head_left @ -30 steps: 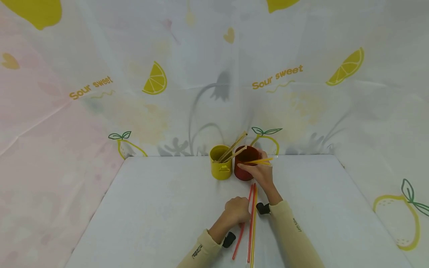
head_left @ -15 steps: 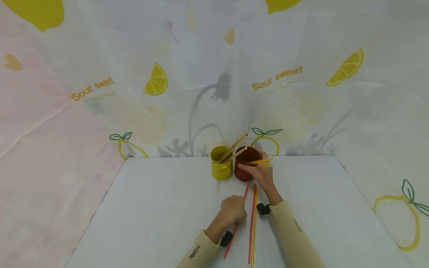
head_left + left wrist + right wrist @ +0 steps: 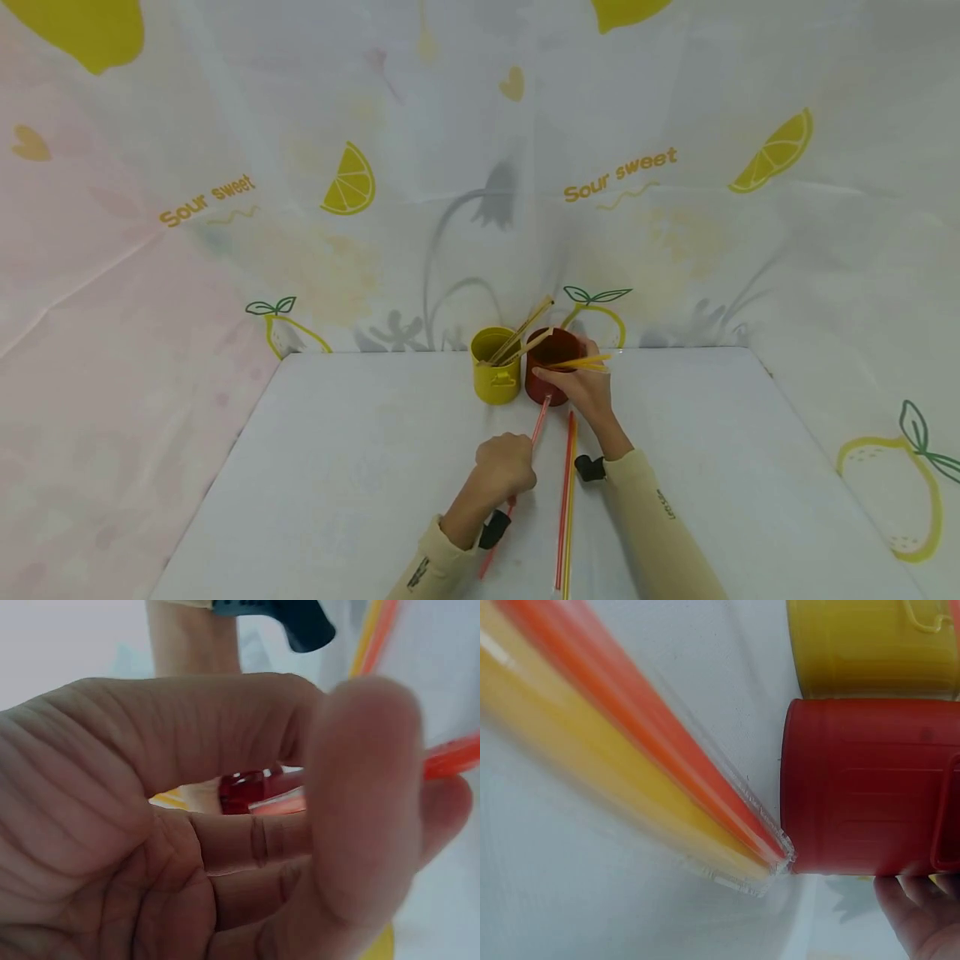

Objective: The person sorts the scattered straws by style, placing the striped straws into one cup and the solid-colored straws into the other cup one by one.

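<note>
My left hand point(image 3: 504, 467) pinches a wrapped red drinking straw point(image 3: 539, 423) between thumb and fingers. The straw slants up toward a small red bucket point(image 3: 538, 390), its far end in front of the bucket's lower side. In the left wrist view, the thumb hides part of the straw point(image 3: 454, 756). My right hand point(image 3: 591, 390) holds the red bucket by its right side, thumb at the front and fingers behind. Yellow straws point(image 3: 588, 362) stick out over the bucket's rim, to the right. In the right wrist view, fingertips touch the bucket wall point(image 3: 870, 787).
A yellow bucket point(image 3: 495, 392) stands close to the left of the red one, with thin paper-wrapped sticks point(image 3: 521, 335) leaning in it. A red straw point(image 3: 565, 500) and a yellow straw point(image 3: 572, 475), in clear wrappers, lie side by side on the white table point(image 3: 360, 467).
My left hand has drawn one red straw leftward, away from the other straws on the table, and the straw's far end now points at the red bucket. My right hand has stayed still.
</note>
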`<state>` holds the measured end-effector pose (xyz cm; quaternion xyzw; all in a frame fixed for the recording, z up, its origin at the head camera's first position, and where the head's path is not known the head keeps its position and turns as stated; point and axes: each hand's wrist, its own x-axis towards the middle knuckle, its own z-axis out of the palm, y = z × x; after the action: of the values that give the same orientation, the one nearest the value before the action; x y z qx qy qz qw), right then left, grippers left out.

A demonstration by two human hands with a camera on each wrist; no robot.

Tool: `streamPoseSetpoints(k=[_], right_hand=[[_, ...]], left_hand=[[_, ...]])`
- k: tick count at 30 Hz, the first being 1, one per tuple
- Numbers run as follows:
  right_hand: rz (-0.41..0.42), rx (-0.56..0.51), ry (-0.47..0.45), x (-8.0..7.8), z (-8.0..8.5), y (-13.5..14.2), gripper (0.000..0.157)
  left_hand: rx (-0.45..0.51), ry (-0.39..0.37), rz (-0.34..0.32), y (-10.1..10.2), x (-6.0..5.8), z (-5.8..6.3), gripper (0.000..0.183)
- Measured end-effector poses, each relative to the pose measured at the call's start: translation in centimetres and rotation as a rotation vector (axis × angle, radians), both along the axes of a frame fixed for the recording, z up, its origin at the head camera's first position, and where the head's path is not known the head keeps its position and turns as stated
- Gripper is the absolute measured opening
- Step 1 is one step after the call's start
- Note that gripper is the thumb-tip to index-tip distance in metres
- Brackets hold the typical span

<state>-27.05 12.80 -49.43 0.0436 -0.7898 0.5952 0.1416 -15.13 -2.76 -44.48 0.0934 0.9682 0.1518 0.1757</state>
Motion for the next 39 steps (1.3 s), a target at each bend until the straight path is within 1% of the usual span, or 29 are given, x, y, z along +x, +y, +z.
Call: streamPoseSetpoints(k=[6,11,14,16,20,22,25,28,30,32,35,37,39], right_hand=[[-0.003,0.007,0.007,0.0,0.0,0.1,0.084],[-0.011,0.02,0.004,0.1,0.1,0.1,0.087],[-0.013,0.027,0.01,0.0,0.0,0.2,0.089],[-0.009,0.012,0.023,-0.1,0.0,0.2,0.089],[0.008,-0.035,0.054,-0.2,0.0,0.3,0.087],[0.008,-0.04,0.053,-0.2,-0.1,0.3,0.087],[0.001,-0.035,0.056,-0.2,-0.1,0.4,0.085],[-0.002,-0.033,0.056,-0.3,-0.2,0.3,0.082],[0.002,-0.051,0.055,-0.3,-0.3,0.3,0.081],[0.004,-0.049,0.046,-0.3,-0.2,0.2,0.081],[0.011,-0.031,0.036,0.1,0.3,0.1,0.082],[0.023,-0.023,0.049,0.7,1.1,-0.1,0.082],[0.034,-0.022,0.067,1.4,1.9,-0.2,0.079]], left_hand=[[0.019,-0.019,-0.002,-0.2,0.5,1.3,0.019],[0.023,0.003,-0.012,-0.5,0.8,2.4,0.016],[0.049,0.021,-0.019,-0.7,0.8,3.0,0.015],[0.076,0.044,-0.023,-0.9,0.8,3.4,0.015],[0.115,0.111,-0.024,-0.9,0.5,3.7,0.016],[0.141,0.15,-0.012,-0.9,0.4,3.8,0.016],[0.192,0.242,0.014,-0.8,0.1,3.8,0.019],[0.24,0.364,0.039,-0.8,-0.3,3.8,0.017],[0.273,0.441,0.053,-0.7,-0.6,4.0,0.014],[0.3,0.519,0.064,-0.6,-0.9,4.2,0.012],[0.339,0.629,0.082,-0.3,-1.3,4.4,0.01],[0.369,0.695,0.093,-0.2,-1.6,4.6,0.007],[0.404,0.744,0.106,0.0,-1.9,4.8,0.005]])
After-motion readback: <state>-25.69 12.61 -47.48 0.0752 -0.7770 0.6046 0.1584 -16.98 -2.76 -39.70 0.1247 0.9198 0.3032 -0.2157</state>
